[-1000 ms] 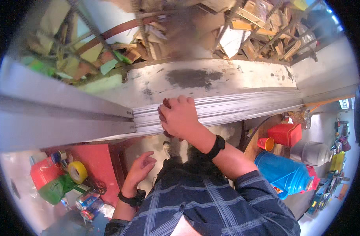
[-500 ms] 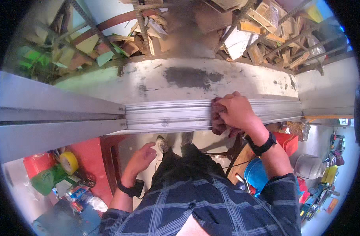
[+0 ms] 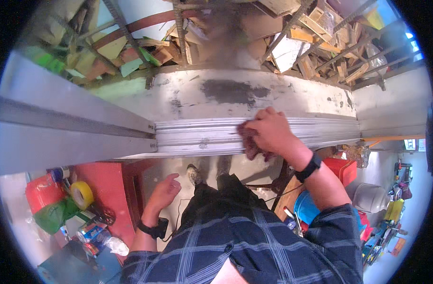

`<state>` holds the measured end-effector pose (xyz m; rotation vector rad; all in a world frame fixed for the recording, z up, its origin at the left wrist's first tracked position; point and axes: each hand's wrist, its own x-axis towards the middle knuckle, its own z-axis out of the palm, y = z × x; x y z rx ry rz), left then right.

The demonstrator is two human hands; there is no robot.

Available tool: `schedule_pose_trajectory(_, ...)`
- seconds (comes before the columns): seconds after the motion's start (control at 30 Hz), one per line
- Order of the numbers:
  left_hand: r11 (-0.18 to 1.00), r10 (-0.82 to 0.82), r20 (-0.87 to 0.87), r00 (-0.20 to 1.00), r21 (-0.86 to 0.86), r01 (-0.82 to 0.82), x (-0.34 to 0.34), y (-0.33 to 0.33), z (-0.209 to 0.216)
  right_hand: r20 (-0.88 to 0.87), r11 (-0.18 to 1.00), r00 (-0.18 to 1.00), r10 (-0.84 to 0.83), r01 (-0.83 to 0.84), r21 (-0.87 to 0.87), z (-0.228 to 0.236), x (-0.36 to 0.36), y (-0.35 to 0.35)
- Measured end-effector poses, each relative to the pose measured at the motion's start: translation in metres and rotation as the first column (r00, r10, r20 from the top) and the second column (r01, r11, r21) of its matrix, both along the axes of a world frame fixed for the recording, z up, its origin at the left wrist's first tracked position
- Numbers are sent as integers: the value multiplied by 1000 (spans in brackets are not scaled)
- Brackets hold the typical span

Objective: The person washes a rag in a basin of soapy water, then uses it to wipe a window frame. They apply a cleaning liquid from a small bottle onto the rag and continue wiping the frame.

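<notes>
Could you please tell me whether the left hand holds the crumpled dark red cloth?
No, the right hand holds the cloth, with the left hand well apart.

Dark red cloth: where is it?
Head view, just right of centre: the cloth is in the right hand, on the pale grooved track.

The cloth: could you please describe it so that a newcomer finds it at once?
Find the pale metal track running across the view. Near its centre, the right hand holds the cloth against it. Crumpled and dark reddish-brown, it stands out from the track's pale ridges.
</notes>
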<state>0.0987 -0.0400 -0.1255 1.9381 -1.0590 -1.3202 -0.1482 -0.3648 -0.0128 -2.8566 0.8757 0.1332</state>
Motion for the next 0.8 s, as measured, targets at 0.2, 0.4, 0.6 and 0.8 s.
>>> schedule_pose_trajectory(0.2,1000,0,39,999,4,0,4,2,5,66,999,998,8,-12,50,5,18,7)
schedule_pose_trajectory(0.4,998,59,-39,997,14,-59,4,13,1,-62,997,996,69,-66,41,-2,88,35)
schedule_pose_trajectory(0.6,999,35,19,999,8,-35,-3,17,2,-230,990,972,-46,75,116,17,62,25)
schedule_pose_trajectory(0.8,995,98,-6,995,-17,-98,2,30,-11,-83,977,980,-183,191,95,3,-43,-18)
